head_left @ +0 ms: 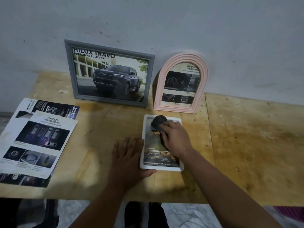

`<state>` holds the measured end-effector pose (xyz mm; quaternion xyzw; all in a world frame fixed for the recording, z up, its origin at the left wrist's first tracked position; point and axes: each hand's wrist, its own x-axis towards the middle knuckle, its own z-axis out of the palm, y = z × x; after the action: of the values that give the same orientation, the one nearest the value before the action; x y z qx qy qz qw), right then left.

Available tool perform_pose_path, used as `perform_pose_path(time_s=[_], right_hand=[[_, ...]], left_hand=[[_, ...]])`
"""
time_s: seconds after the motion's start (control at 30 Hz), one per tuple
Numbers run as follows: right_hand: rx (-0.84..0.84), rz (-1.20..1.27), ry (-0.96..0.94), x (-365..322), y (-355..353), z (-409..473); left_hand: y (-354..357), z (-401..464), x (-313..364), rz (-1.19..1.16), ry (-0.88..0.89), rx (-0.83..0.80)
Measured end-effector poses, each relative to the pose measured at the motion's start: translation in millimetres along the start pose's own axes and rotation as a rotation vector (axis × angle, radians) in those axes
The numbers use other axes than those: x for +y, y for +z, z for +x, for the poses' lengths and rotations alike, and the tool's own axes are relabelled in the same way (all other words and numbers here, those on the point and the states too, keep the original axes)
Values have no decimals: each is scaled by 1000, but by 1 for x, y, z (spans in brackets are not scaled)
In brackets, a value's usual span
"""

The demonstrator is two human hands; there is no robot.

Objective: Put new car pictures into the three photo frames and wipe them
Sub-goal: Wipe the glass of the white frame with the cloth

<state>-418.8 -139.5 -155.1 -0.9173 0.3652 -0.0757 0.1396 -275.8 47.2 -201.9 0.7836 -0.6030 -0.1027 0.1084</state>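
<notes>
1. Lowest in the picture, two bare forearms reach up from the bottom edge over the near lip of the table [246, 145], a pale, rough plywood top with stains and a seam running up its right half; below the edge the floor is dim and I cannot tell what lies there.
2. The left hand [130, 155] lies flat with fingers straight, holding nothing, pressed against the left edge of the white frame [143, 145], thumb along its lower rim; it looks to be bracing it.
3. That frame lies face up at lower centre, a smooth white rectangle with rounded corners, a car leaflet already behind its glossy front; the right hand [174, 137] curls round a dark cloth [158, 121], soft and bunched, on the upper part of the glazing; the step in hand is judged to be wiping, likely of the last frame.
4. The next move probably calls for steady strokes down toward the lower rim, the left hand holding firm; then standing the frame up.
5. At left, loose brochure pages [37, 140] lie overlapped, thin glossy paper.
6. Farthest, against the grey wall: a grey frame [69, 71], rectangular, showing a pickup truck; just right of it, a pink arched frame [160, 83] with ribbed moulding; both upright and filled.
</notes>
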Motion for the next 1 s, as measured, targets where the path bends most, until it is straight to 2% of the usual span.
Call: perform_pose_path(time_s=[0.07, 0.13, 0.23, 0.3, 0.33, 0.4, 0.47, 0.53, 0.6, 0.7, 0.87, 0.97, 1.0], right_hand=[[4, -25, -45, -19, 20, -21], [-60, 55, -168, -32, 24, -50], [-319, 193, -298, -32, -1, -70], [-429, 267, -234, -22, -20, -54], [-407, 296, -166, -16, -27, -41], [-206, 247, -59, -4, -31, -12], [-73, 21, -21, 7, -24, 9], [-180, -250, 2, 15, -17, 17], [-241, -362, 36, 23, -17, 9], [-215, -319, 65, 21, -26, -21], [-345, -246, 99, -28, -16, -98], [-300, -169, 104, -56, 0, -104], [-278, -55, 90, -64, 1, -95]], left_hand=[[1, 0, 1, 0, -10, -8], [2, 0, 0, -8, -2, 17], [5, -1, -1, -1, 17, 40], [6, -1, -2, 6, 14, 14], [5, 0, -2, 9, 8, -10], [5, 0, -3, 11, 0, -45], [3, 0, -3, 19, -2, -62], [1, 0, -2, 29, -7, -78], [0, 1, -2, 32, -14, -90], [0, 0, 0, 17, -21, -78], [1, 1, -1, 8, -1, -28], [2, 1, -1, 13, 10, 1], [2, 0, -2, 18, 16, 9]])
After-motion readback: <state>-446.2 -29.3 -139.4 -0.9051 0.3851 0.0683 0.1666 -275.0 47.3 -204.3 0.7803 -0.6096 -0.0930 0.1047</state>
